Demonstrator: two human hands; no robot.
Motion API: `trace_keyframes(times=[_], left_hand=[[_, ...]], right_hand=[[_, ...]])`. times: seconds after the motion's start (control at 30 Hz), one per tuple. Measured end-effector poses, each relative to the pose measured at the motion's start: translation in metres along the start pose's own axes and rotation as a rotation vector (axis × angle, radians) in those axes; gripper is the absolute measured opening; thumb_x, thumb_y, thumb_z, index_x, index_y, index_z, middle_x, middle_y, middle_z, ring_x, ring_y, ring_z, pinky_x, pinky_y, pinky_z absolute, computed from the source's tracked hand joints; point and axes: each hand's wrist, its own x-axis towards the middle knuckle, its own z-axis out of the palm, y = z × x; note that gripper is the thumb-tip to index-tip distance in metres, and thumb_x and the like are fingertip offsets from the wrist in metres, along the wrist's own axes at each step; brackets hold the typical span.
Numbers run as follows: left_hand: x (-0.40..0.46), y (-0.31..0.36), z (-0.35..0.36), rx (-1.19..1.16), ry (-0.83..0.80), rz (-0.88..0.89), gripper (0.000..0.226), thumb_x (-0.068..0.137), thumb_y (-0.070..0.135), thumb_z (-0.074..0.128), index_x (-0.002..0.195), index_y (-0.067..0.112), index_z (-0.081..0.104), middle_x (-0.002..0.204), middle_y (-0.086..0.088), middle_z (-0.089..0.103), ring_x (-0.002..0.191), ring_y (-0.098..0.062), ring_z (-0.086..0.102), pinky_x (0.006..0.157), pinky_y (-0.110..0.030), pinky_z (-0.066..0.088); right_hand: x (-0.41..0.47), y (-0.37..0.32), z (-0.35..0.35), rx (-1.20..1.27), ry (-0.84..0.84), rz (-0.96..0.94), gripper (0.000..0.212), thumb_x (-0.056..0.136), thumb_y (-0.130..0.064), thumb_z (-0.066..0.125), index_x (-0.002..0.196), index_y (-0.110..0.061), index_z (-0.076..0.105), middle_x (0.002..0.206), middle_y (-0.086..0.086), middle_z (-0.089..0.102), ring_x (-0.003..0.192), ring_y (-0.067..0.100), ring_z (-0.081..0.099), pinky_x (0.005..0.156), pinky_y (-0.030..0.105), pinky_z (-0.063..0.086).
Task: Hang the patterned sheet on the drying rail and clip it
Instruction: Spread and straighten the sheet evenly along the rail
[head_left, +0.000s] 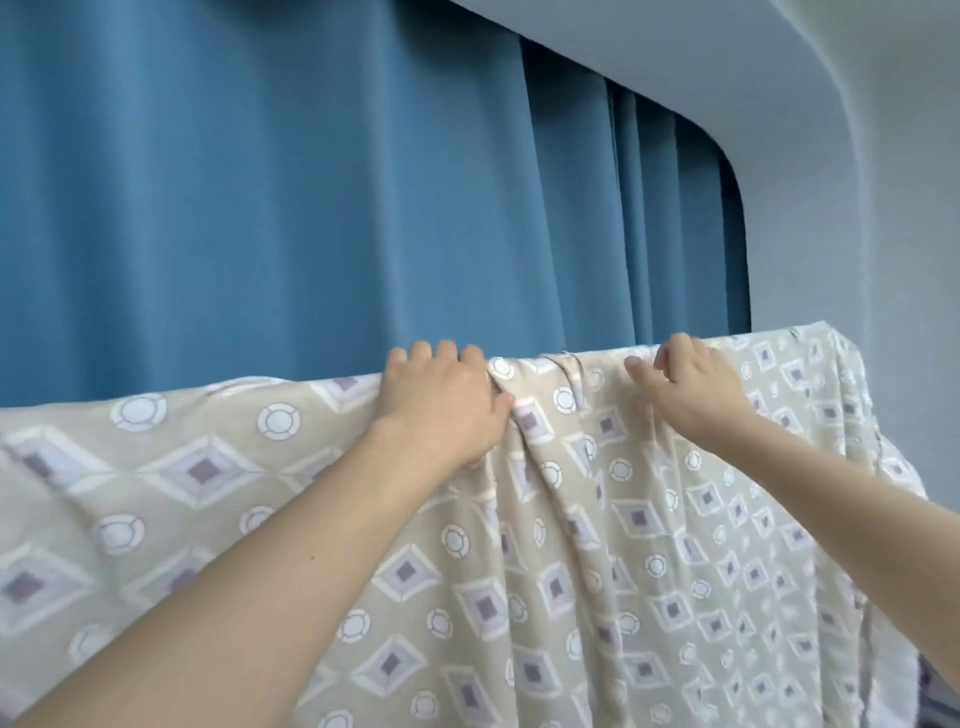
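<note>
Slippage risk: beige diamond-and-circle patterned sheet (597, 519) hangs unclipped over its hidden rail, bunched between left hand (441, 405), fingers curled over the top fold, and right hand (691, 384), fingers pinching cloth.

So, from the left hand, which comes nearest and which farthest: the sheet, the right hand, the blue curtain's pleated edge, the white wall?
1. Sheet: gripped by the left hand at its top fold.
2. Right hand: to its right, also on the top fold.
3. Curtain edge: pleats up and right.
4. Wall: far right.
</note>
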Motion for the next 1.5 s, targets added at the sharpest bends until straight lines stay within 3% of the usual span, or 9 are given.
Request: trace_keyframes(times=[0.17,0.3,0.47,0.6,0.77,0.97,1.17,1.3,1.5], left_hand=[[-0.02,0.044,0.018,-0.063,0.369,0.093,0.045,0.07,0.034,0.065,0.11,0.013,0.059,0.114,-0.012,0.057,0.099,-0.034,0.05,0.091,-0.048,0.036],[-0.04,0.051,0.008,0.013,0.146,-0.076,0.037,0.085,0.046,0.055,0.105,0.015,0.052,0.101,-0.006,0.06,0.095,-0.029,0.057,0.074,-0.037,0.04],[-0.038,0.032,0.016,-0.049,-0.216,-0.158,0.035,0.094,0.052,0.042,0.087,0.02,0.054,0.099,-0.002,0.065,0.095,-0.026,0.063,0.066,-0.03,0.035],[-0.045,0.019,0.013,-1.028,-0.489,-0.402,0.026,0.096,0.018,0.04,0.083,0.004,0.057,0.064,-0.012,0.069,0.053,-0.026,0.065,0.045,-0.026,0.048],[0.013,-0.03,-0.055,-1.59,0.025,-0.531,0.033,0.095,0.009,0.044,0.062,0.007,0.045,0.066,-0.016,0.062,0.058,-0.028,0.063,0.055,-0.031,0.057],[0.131,-0.079,-0.061,-0.487,0.389,-0.414,0.035,0.096,0.02,0.034,0.108,0.004,0.063,0.121,-0.019,0.06,0.113,-0.037,0.055,0.088,-0.037,0.044],[0.085,-0.058,-0.01,-0.456,-0.893,-0.188,0.04,0.099,0.044,0.042,0.115,0.014,0.064,0.125,-0.004,0.063,0.096,-0.024,0.066,0.086,-0.038,0.053],[0.064,-0.03,-0.025,-0.68,-0.754,-0.131,0.064,0.097,0.065,0.026,0.136,0.022,0.054,0.143,0.002,0.05,0.127,-0.022,0.051,0.105,-0.036,0.039],[0.064,0.023,-0.03,-0.138,-0.344,0.006,0.05,0.095,0.054,0.035,0.127,0.021,0.053,0.134,-0.002,0.053,0.115,-0.027,0.05,0.088,-0.035,0.039]], right_hand=[[-0.035,0.008,0.008,0.202,-0.755,-0.002,0.063,0.082,-0.073,0.049,0.092,-0.012,0.065,0.085,0.003,0.068,0.073,0.016,0.063,0.07,0.034,0.05],[-0.038,-0.005,0.028,0.119,-0.631,-0.057,0.066,0.069,-0.082,0.055,0.083,-0.017,0.061,0.075,-0.002,0.071,0.068,0.013,0.065,0.075,0.033,0.053],[-0.037,-0.029,0.036,0.194,-0.668,-0.087,0.04,0.098,-0.043,0.046,0.074,-0.011,0.051,0.07,0.011,0.069,0.057,0.022,0.063,0.058,0.028,0.05],[-0.023,-0.04,0.014,0.662,-0.592,0.091,0.032,0.099,-0.021,0.049,0.07,-0.007,0.049,0.056,0.016,0.057,0.042,0.025,0.06,0.04,0.025,0.044],[0.059,-0.071,-0.033,0.936,-0.149,0.203,0.028,0.098,-0.016,0.05,0.071,-0.008,0.05,0.048,0.008,0.05,0.036,0.019,0.055,0.039,0.026,0.049],[0.159,-0.127,-0.007,0.61,-0.129,0.065,0.024,0.095,-0.022,0.043,0.084,-0.011,0.062,0.084,0.011,0.064,0.075,0.025,0.06,0.07,0.036,0.052],[0.103,-0.106,0.031,-0.404,-0.88,-0.016,0.022,0.095,-0.034,0.047,0.096,-0.018,0.062,0.103,0.004,0.063,0.092,0.025,0.062,0.085,0.033,0.049],[0.096,-0.084,0.013,-0.263,-0.73,-0.076,0.04,0.097,-0.053,0.041,0.081,-0.023,0.061,0.088,-0.002,0.061,0.079,0.016,0.058,0.08,0.032,0.043],[0.083,-0.003,0.0,-0.18,-0.317,0.032,0.037,0.096,-0.05,0.041,0.084,-0.021,0.06,0.097,0.002,0.062,0.096,0.026,0.056,0.084,0.037,0.044]])
